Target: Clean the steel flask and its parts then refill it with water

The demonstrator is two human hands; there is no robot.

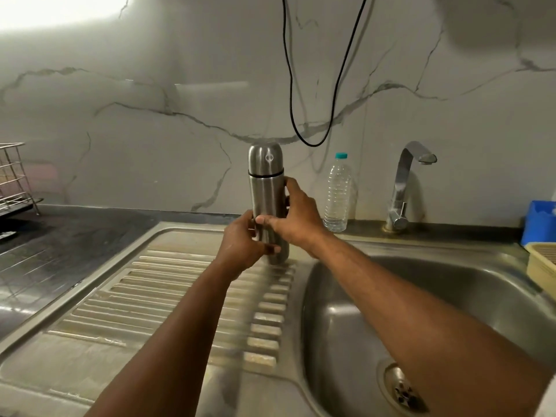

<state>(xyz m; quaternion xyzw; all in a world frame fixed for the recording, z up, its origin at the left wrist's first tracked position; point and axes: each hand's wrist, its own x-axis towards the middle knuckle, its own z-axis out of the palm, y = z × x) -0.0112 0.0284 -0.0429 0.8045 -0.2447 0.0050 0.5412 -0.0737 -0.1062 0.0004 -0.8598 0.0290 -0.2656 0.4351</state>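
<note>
The steel flask (266,194) stands upright over the back of the ribbed draining board (168,293), its domed steel cap (264,159) screwed on above a black ring. My left hand (243,245) wraps the flask's lower body from the left. From the right, my right hand (293,216) grips its middle, thumb across the front. Whether the base rests on the board is hidden by my hands.
The sink basin (421,311) with its drain (404,389) lies to the right, the steel tap (406,182) behind it. A clear plastic water bottle (338,194) stands next to the flask. A wire rack (13,179) sits far left; a blue box (538,221) and a beige tray (544,266) far right. A black cable (304,85) hangs above.
</note>
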